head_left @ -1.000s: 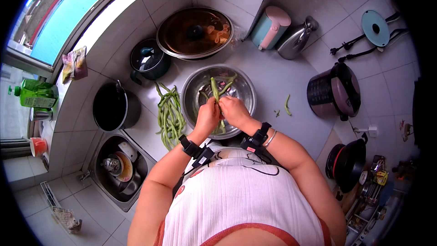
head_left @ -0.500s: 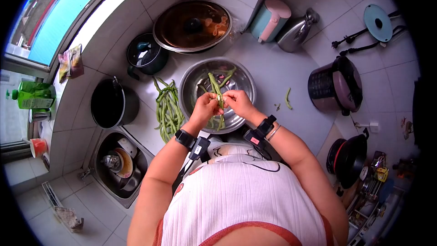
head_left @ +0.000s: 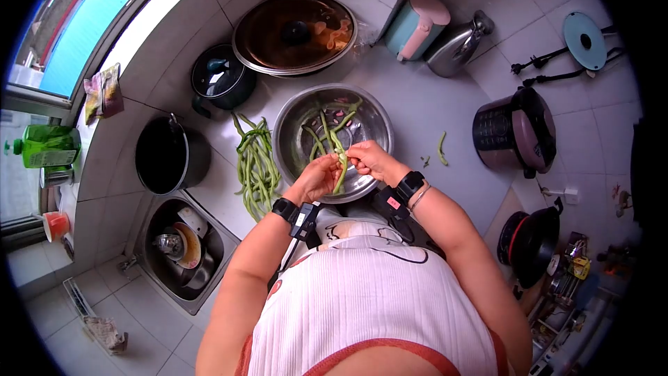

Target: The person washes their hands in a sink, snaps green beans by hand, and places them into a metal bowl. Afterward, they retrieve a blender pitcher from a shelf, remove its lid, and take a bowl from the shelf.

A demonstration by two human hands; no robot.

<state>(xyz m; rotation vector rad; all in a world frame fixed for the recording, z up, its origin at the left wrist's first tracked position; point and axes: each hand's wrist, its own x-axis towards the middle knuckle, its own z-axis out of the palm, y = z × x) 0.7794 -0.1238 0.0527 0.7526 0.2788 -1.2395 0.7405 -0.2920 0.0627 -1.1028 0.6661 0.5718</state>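
Above the near part of a steel bowl (head_left: 284, 117), my left hand (head_left: 319, 175) and my right hand (head_left: 376, 161) meet at a green bean pod (head_left: 342, 159). Fingers of both hands pinch the pod, and pale insides show between the fingertips. Several more pods (head_left: 324, 122) and a few pinkish beans (head_left: 349, 124) lie in the bowl. A pile of long green beans (head_left: 256, 167) rests on the counter left of the bowl. One short green piece (head_left: 442, 147) lies to the right, beside tiny scraps (head_left: 425, 161).
Behind the bowl stand a large lidded pan (head_left: 296, 35) and a small lidded pot (head_left: 223, 78). A deep dark pot (head_left: 172, 153) and a sink (head_left: 224, 237) with dishes are at left. At right stand a pink-and-blue pitcher (head_left: 417, 26), a steel kettle (head_left: 456, 45) and an electric cooker (head_left: 511, 131).
My hands have come slightly nearer my body and a little apart at the pod. More of the pods in the bowl show behind them.
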